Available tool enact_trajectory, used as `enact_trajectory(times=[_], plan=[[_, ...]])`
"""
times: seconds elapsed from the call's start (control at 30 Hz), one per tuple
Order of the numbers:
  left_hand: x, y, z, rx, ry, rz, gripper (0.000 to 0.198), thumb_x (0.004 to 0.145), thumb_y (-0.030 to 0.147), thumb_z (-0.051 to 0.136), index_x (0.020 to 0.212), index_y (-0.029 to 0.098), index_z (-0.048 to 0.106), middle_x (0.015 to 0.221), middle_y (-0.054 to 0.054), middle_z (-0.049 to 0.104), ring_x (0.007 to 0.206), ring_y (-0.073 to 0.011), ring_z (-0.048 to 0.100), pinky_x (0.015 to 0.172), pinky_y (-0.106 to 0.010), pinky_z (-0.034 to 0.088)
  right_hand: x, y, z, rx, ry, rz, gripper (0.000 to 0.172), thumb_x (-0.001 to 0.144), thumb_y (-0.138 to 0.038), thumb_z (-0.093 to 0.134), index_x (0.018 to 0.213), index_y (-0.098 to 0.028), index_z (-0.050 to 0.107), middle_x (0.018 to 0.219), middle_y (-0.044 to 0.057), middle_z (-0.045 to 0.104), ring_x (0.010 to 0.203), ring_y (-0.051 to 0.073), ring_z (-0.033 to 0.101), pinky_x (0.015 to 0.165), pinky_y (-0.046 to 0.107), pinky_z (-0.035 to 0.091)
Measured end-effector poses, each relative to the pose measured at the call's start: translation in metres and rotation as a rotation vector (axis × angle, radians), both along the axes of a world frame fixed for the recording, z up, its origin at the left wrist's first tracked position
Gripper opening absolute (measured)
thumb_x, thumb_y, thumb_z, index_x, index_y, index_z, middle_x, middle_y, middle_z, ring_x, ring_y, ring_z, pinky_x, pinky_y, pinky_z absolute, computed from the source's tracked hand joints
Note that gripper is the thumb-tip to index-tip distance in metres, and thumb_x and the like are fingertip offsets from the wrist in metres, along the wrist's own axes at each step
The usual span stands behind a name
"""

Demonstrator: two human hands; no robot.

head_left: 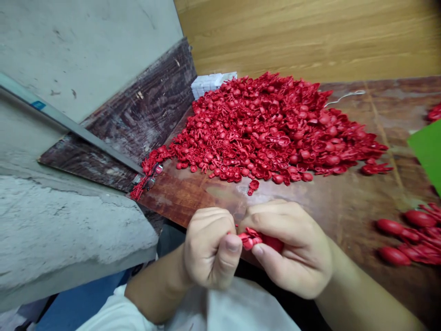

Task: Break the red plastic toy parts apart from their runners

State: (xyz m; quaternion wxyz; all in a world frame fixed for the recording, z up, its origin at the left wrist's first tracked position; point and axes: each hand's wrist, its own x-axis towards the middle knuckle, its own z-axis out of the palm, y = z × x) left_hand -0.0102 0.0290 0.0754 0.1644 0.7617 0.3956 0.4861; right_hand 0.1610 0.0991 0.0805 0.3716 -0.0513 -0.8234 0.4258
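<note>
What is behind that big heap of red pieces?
Behind the heap, a white stack shows at the left and a wood-grained panel rises across the back. The heap hides part of the stack; anything else it covers cannot be seen.

rounded red pc (252, 240), pt. hidden, held midair

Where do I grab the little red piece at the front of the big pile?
Pinch the little red piece by its wider, rounded end, probably coming from the near side: bare tabletop lies there, while the red pile crowds its far side. Its other end looks narrower.
</note>
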Motion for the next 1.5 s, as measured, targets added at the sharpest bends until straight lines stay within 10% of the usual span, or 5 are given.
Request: enact_trajectory(times=[0.63,1.13,1.5], plan=[[0.008,0.000,-0.005,0.020,-0.054,0.092,0.027,0.068,0.018,0.058,0.060,0.021,0.032,0.052,0.006,0.029,0.047,-0.0088,0.029,0.052,-0.028,0.025,0.000,-0.008,0.007,-0.036,-0.061,-0.093,0.009,0.081,-0.012,0.054,0.077,-0.018,0.060,0.057,-0.002,0.045,0.048,0.011,0.037,0.049,0.026,0.028],[0.000,0.002,0.000,0.012,-0.008,-0.041,0.025,0.073,0.015,0.057,0.063,0.020,0.035,0.053,0.006,0.030,0.048,-0.0085,0.030,0.052,-0.028,0.026,0.000,-0.010,0.007,-0.014,-0.020,-0.075,0.015,0.077,-0.008,0.053,0.072,-0.021,0.049,0.058,-0.003,0.044,0.048,0.011,0.037,0.050,0.028,0.027],[-0.013,0.003,0.008,-0.150,0.311,-0.005,0.016,0.072,0.032,0.057,0.065,0.019,0.051,0.059,0.000,0.049,0.055,-0.0137,0.044,0.055,-0.029,0.034,-0.001,-0.008,-0.006,-0.036,-0.047,-0.082,0.049,0.069,-0.010,0.053,0.115,-0.019,0.043,0.082,0.001,0.056,0.062,0.015,0.055,0.058,0.028,0.046]])
